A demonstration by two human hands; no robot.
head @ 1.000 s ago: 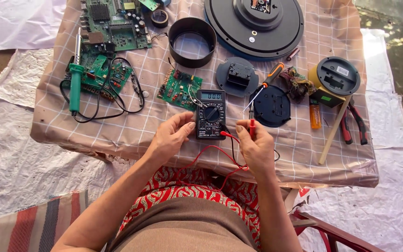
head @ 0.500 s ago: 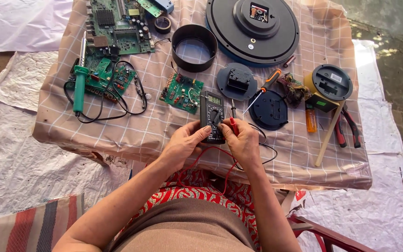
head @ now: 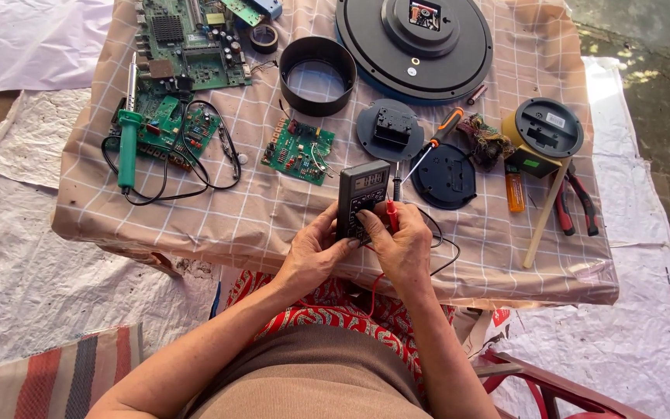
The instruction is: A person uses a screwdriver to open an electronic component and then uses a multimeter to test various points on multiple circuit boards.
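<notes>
Gripping the multimeter point(head: 363, 194) near the table's front edge point(head: 335, 268), left hand point(head: 316, 252) and right hand point(head: 403, 240) both close on it.

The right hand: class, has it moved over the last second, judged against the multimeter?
Yes. The right hand has moved left, from beside the multimeter to its lower edge, close to the left hand.

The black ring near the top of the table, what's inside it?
Inside the black ring only the checked tablecloth shows through; it is an open hoop with nothing lying in it. Its near wall hides a thin strip of cloth behind it.
</notes>
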